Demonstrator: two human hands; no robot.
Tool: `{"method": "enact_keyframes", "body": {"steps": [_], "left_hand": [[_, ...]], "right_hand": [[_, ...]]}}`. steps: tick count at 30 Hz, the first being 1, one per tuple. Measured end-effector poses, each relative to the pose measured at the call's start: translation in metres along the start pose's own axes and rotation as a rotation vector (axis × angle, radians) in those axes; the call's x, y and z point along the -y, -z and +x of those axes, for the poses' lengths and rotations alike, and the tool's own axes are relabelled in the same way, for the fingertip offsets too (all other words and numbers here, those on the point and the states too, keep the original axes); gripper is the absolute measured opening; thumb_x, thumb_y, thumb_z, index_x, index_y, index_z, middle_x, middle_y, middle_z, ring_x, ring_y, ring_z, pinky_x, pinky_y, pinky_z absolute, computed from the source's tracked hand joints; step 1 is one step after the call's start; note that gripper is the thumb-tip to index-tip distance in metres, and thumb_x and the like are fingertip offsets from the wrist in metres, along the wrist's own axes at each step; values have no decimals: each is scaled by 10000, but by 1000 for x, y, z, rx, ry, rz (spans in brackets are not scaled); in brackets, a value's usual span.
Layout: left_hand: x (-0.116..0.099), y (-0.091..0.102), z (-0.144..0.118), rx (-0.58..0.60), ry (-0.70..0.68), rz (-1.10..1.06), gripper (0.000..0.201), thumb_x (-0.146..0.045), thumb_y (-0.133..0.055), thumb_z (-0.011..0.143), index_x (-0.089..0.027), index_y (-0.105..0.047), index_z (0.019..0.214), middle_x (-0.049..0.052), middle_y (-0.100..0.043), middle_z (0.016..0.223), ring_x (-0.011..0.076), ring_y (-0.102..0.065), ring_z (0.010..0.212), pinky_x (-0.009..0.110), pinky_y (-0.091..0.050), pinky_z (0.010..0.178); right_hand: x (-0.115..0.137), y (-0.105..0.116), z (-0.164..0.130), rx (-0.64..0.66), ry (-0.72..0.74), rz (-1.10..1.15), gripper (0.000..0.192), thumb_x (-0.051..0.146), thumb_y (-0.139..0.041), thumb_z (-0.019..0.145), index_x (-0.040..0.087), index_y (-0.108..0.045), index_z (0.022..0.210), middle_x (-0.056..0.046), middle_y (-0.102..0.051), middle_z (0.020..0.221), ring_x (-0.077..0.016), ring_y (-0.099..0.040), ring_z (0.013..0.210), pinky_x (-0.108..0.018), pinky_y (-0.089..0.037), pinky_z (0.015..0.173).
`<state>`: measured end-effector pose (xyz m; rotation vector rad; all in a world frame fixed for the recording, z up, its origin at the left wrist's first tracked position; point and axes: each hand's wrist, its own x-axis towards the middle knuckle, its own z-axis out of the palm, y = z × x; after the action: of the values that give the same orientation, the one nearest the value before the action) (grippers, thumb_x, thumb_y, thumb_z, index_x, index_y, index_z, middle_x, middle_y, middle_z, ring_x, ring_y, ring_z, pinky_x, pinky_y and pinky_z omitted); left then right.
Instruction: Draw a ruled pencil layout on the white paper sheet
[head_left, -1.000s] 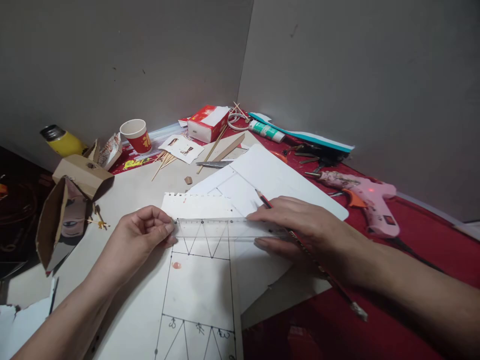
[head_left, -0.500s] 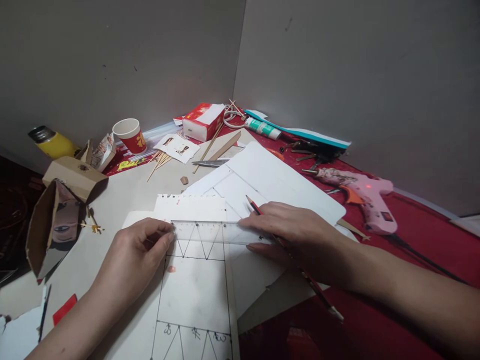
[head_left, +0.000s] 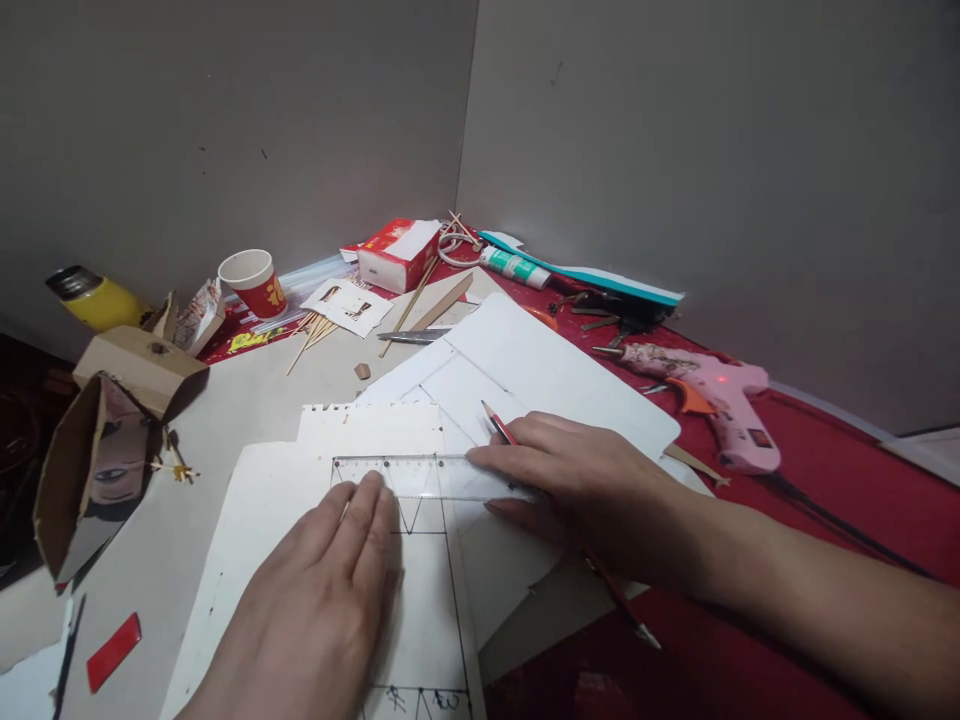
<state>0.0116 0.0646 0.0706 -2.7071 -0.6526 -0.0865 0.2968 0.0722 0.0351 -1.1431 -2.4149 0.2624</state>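
A clear ruler (head_left: 427, 482) lies crosswise over the white paper (head_left: 427, 610), which bears zigzag and straight black lines. My left hand (head_left: 322, 580) rests flat on it, fingers stretched out and fingertips pressing on the ruler's left half. Around the ruler's right end are the thumb and fingers of my right hand (head_left: 585, 475). A red and black pencil (head_left: 498, 424) is tucked in that same hand, its tip pointing up and away from me. Beneath the right hand's side lies a larger white sheet (head_left: 570, 360) with faint ruled lines.
A pink glue gun (head_left: 731, 400) lies at right with its cord. Behind the papers are a red paper cup (head_left: 259, 285), wooden sticks (head_left: 319, 330), scissors (head_left: 412, 337), a red box (head_left: 397, 255) and a glue tube (head_left: 514, 268). Cut cardboard (head_left: 142, 365) and a yellow bottle (head_left: 97, 300) stand left.
My left hand has gone from pinching at the ruler's left end to lying flat on it, farther right. My right hand keeps its hold; the view has shifted slightly.
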Motion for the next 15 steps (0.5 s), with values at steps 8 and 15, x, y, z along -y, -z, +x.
{"method": "enact_keyframes", "body": {"steps": [8, 15], "left_hand": [[-6, -6, 4, 33, 13, 36, 474, -223, -409, 967, 12, -650, 1301, 237, -642, 1344, 371, -668, 1199, 435, -625, 922], [-7, -9, 5, 22, 8, 17, 474, -205, -385, 976, 43, -651, 1280, 257, -649, 1323, 386, -669, 1190, 455, -634, 899]], "right_hand": [[0, 4, -1, 26, -22, -8, 179, 282, -546, 1002, 184, -669, 1089, -78, -637, 873, -205, -553, 774, -307, -416, 663], [-1, 3, -2, 23, -17, -22, 204, 286, -509, 1020, 183, -676, 1077, -94, -650, 910, -214, -563, 807, -322, -418, 690]]}}
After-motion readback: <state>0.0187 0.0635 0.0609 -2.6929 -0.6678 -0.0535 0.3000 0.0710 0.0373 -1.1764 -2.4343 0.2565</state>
